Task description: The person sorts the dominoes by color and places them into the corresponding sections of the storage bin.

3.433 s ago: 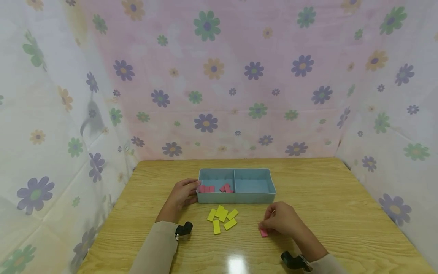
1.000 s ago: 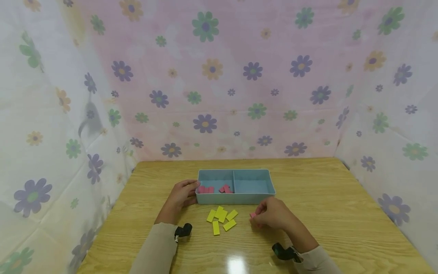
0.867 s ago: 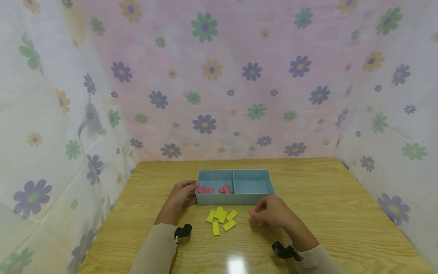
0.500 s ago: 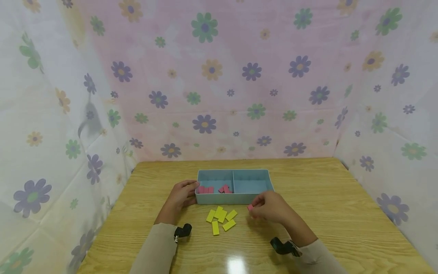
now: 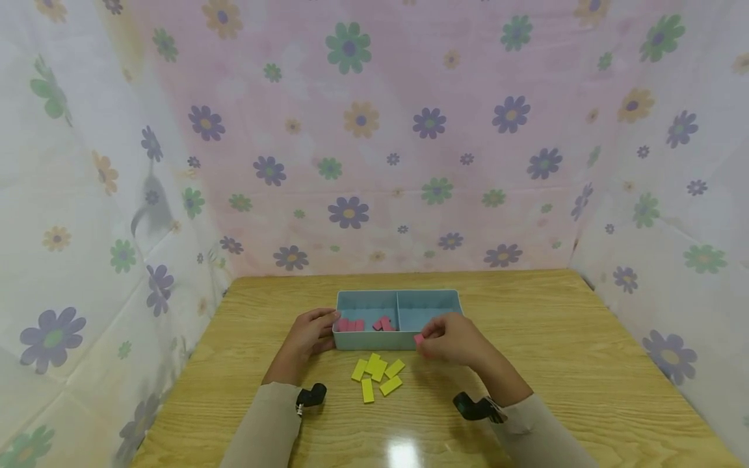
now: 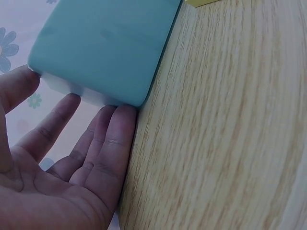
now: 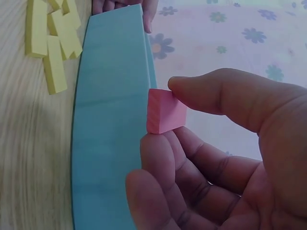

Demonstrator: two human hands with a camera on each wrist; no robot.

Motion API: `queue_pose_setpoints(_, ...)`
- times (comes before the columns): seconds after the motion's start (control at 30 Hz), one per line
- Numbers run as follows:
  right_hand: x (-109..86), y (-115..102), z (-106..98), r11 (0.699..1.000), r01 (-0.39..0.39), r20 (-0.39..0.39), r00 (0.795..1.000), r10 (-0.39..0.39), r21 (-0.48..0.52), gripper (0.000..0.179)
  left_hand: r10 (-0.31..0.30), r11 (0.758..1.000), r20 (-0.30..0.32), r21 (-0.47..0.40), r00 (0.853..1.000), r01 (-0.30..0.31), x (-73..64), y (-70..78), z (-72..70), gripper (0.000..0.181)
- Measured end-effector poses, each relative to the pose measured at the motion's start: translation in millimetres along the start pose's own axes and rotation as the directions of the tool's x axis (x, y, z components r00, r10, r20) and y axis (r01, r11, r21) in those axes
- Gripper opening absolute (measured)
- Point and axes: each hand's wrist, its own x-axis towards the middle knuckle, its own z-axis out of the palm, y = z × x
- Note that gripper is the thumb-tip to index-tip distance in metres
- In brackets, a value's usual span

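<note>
A light-blue box (image 5: 374, 341) with two compartments stands on the wooden table. Fingertips of my left hand (image 5: 307, 335) touch the box's left end; in the left wrist view the fingers reach out fairly straight against that wall. My right hand (image 5: 459, 338) pinches a pink wooden block (image 7: 168, 111) between thumb and fingers, held up by the box's front wall near the divider. Several pink blocks (image 5: 352, 325) lie in the left compartment. No blocks show in the visible part of the right compartment, which the right hand partly covers.
Several yellow blocks (image 5: 374, 368) lie loosely in front of the box, some overlapping. The wooden table (image 5: 526, 305) extends to both sides. Flower-printed cloth (image 5: 398, 162) hangs behind and at the sides.
My right hand has carried the pink block from the table at the right, leftward and up to the box's front wall. The left hand stays at the box's left end.
</note>
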Motion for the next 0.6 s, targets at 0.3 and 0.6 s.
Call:
queue_pose_setpoints(0.3, 10.3, -8.4, -3.6, 0.999, 0.016, -0.009, 1.0, -0.016, 0.05, 0.02, 0.013, 1.0, 0.01, -0.014, 1.0, -0.013, 0.1, -2.9, -0.5, 0.044)
queue_pose_setpoints(0.6, 21.3, -15.7, -4.2, 0.97, -0.002, -0.036, 0.999, 0.011, 0.242, 0.026, 0.026, 0.999, 0.019, -0.021, 0.999, -0.025, -0.1, -2.0, -1.6, 0.044)
